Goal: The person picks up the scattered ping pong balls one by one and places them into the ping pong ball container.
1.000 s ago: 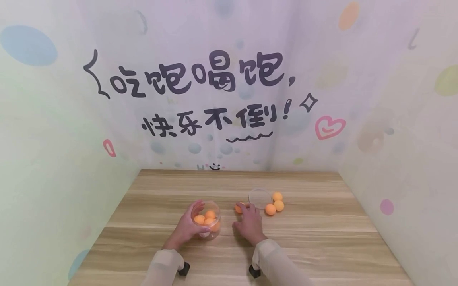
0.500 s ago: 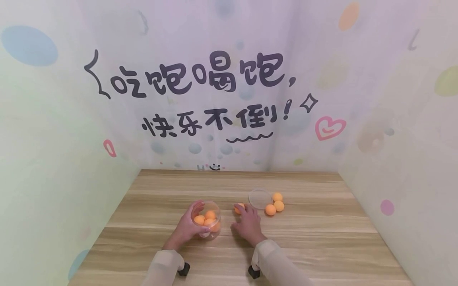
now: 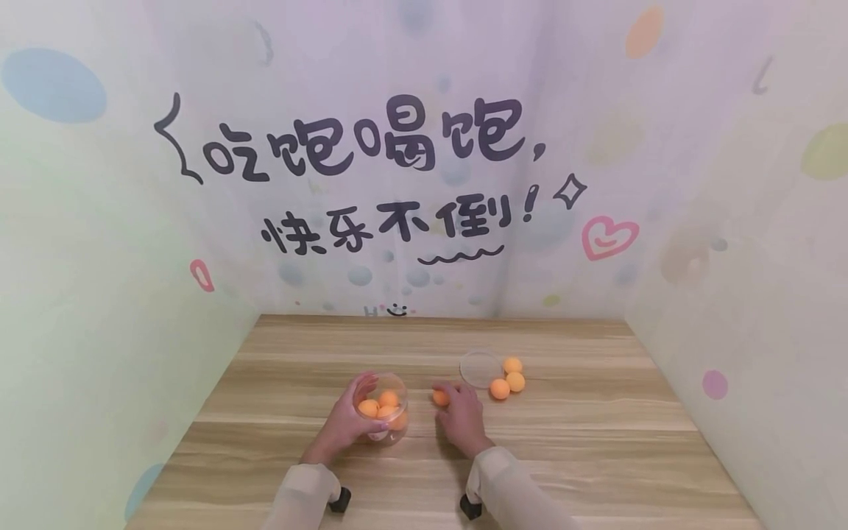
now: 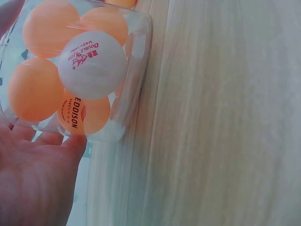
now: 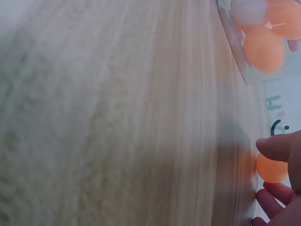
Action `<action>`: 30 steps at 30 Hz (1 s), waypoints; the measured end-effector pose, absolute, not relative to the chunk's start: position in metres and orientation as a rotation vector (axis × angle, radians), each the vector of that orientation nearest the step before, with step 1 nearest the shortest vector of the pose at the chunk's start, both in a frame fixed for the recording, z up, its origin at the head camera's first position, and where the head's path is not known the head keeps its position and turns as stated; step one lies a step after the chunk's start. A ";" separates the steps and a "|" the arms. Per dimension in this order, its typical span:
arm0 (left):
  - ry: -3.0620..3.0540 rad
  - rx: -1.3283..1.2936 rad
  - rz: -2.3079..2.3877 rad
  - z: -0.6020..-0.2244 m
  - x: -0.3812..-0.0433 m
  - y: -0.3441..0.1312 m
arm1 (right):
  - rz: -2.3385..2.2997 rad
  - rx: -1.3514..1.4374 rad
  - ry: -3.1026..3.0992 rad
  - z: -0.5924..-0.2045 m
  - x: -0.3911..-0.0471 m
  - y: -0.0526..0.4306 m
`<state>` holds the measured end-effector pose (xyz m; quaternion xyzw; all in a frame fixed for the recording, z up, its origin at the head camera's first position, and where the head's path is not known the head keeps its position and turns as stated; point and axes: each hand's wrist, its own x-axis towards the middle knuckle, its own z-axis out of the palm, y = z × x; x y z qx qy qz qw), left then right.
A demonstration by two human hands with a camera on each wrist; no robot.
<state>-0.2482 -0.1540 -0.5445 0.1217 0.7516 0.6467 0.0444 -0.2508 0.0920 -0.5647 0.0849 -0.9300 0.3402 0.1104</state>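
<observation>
My left hand point(image 3: 352, 418) holds a clear plastic jar point(image 3: 402, 434) upright on the table, fingers curled round its left side. Inside it lie several orange ping-pong balls point(image 4: 36, 89) and a white ping-pong ball point(image 4: 92, 65) with red print. To the right of the jar, my right hand point(image 3: 462, 418) has its thumb and fingers round a single orange ping-pong ball point(image 5: 272, 167) at the tabletop. The thumb is on one side of that ball and the fingers are on the other in the right wrist view.
Past the right hand, a clear round lid point(image 3: 481, 367) lies flat. Beside it sit three loose orange ping-pong balls point(image 3: 500, 389). The wood-grain table point(image 3: 596, 434) meets printed white walls point(image 3: 729, 294) at the back and sides.
The right hand's fingers have curled round the lone ball, which has shifted slightly toward me. The left hand and jar stay in place.
</observation>
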 end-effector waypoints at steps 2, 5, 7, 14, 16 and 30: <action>2.277 0.395 1.998 -0.545 -0.249 -0.155 | 0.996 0.242 -2.743 -0.565 -0.251 0.092; 2.265 0.402 2.006 -0.546 -0.249 -0.156 | 0.979 0.227 -2.754 -0.567 -0.252 0.092; 2.270 0.412 1.998 -0.547 -0.249 -0.157 | 0.970 0.234 -2.746 -0.567 -0.252 0.093; 2.310 0.454 1.968 -0.548 -0.250 -0.157 | 0.945 0.285 -2.697 -0.569 -0.251 0.094; 2.303 0.450 1.973 -0.549 -0.250 -0.157 | 0.935 0.294 -2.689 -0.571 -0.251 0.094; 2.310 0.467 1.979 -0.547 -0.249 -0.156 | 1.046 0.309 -2.636 -0.572 -0.247 0.094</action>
